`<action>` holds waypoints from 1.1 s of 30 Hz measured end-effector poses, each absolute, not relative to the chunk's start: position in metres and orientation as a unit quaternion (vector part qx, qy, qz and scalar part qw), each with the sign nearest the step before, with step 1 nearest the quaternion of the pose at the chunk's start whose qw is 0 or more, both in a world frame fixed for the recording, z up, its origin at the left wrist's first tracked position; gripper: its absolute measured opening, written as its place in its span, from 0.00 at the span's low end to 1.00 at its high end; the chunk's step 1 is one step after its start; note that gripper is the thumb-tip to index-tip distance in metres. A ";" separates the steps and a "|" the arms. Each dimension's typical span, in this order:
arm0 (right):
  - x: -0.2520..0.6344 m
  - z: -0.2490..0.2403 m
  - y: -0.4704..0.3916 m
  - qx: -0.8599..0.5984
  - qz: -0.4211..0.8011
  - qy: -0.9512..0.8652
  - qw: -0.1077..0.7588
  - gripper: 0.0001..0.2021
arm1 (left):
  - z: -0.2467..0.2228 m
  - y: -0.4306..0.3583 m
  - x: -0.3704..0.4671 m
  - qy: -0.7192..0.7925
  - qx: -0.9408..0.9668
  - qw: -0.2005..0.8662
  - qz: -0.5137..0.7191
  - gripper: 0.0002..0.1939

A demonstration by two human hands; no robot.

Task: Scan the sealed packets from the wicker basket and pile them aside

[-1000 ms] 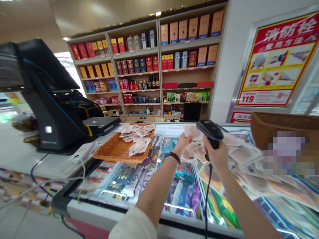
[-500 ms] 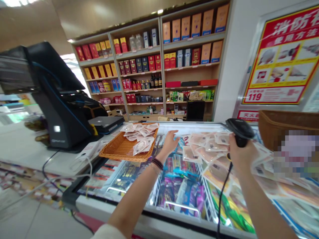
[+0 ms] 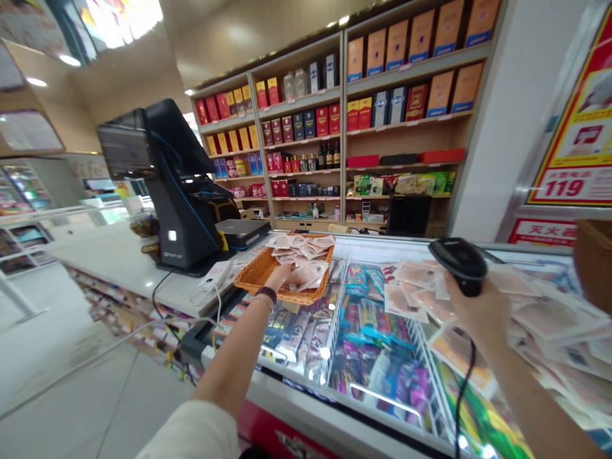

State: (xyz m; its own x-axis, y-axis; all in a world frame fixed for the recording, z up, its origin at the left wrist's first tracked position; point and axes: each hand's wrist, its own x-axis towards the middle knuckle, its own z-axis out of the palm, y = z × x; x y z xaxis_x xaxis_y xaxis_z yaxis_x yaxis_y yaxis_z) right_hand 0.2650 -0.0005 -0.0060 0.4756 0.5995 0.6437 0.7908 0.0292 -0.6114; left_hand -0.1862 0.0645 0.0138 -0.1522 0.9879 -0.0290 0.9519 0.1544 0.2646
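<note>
My left hand [image 3: 283, 278], with a dark bead bracelet at the wrist, reaches into the orange wicker basket [image 3: 249, 278]. Its fingers are apart and touch the near, clear-wrapped flat packet [image 3: 313, 274]; no firm hold shows. More such packets [image 3: 291, 242] lie heaped toward the basket's back. On the right, my right hand [image 3: 480, 312] is wrapped around the handle of a black barcode scanner [image 3: 459, 260], its cord hanging down. Beneath and beside that hand, many similar flat packets [image 3: 549, 312] spread over the glass freezer top.
Under the glass, wire baskets hold colourful frozen packs [image 3: 377, 331]. A black checkout terminal [image 3: 174, 191] stands on the white counter [image 3: 109, 255] at left, with a white cable [image 3: 157, 323] trailing nearby. A brown box [image 3: 593, 264] sits at the far right. Stocked shelves [image 3: 306, 146] line the back wall.
My left hand has moved left from above the freezer into the wicker basket, onto the packets. My right hand still holds the scanner. The view has turned left.
</note>
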 end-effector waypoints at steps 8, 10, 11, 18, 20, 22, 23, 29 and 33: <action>0.240 0.003 -0.016 -0.684 -0.015 -0.537 0.494 0.28 | 0.049 0.042 -0.178 0.715 0.609 0.052 0.339 0.18; 0.238 0.002 -0.017 -0.663 0.006 -0.549 0.509 0.26 | 0.045 0.040 -0.149 0.606 0.596 0.177 0.496 0.20; 0.237 0.001 -0.017 -0.649 0.016 -0.556 0.519 0.25 | 0.040 0.039 -0.130 0.538 0.580 0.250 0.558 0.23; 0.233 -0.013 -0.009 -0.577 0.113 -0.630 0.507 0.24 | -0.029 0.046 0.000 0.313 0.489 0.463 0.669 0.28; 0.233 -0.019 -0.006 -0.580 0.148 -0.654 0.462 0.24 | -0.047 0.052 0.016 0.326 0.463 0.464 0.681 0.26; 0.231 -0.022 -0.006 -0.583 0.160 -0.670 0.431 0.24 | -0.063 0.060 0.021 0.347 0.445 0.464 0.683 0.25; 0.231 -0.023 -0.007 -0.583 0.159 -0.676 0.422 0.23 | -0.070 0.063 0.020 0.357 0.440 0.465 0.680 0.25; 0.223 -0.015 -0.017 -0.584 0.144 -0.696 0.392 0.21 | -0.092 0.073 0.008 0.363 0.428 0.461 0.687 0.26; 0.220 -0.012 -0.019 -0.584 0.146 -0.696 0.392 0.21 | -0.093 0.079 0.011 0.373 0.405 0.464 0.693 0.26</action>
State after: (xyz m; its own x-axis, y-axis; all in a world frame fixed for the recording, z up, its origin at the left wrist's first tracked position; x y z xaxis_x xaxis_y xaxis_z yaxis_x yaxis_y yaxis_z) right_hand 0.2198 -0.0192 -0.0123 -0.0114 0.9271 0.3747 0.6976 0.2758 -0.6612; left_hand 0.0111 0.0795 -0.0928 -0.2399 0.9466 0.2154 -0.3416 -0.2900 0.8940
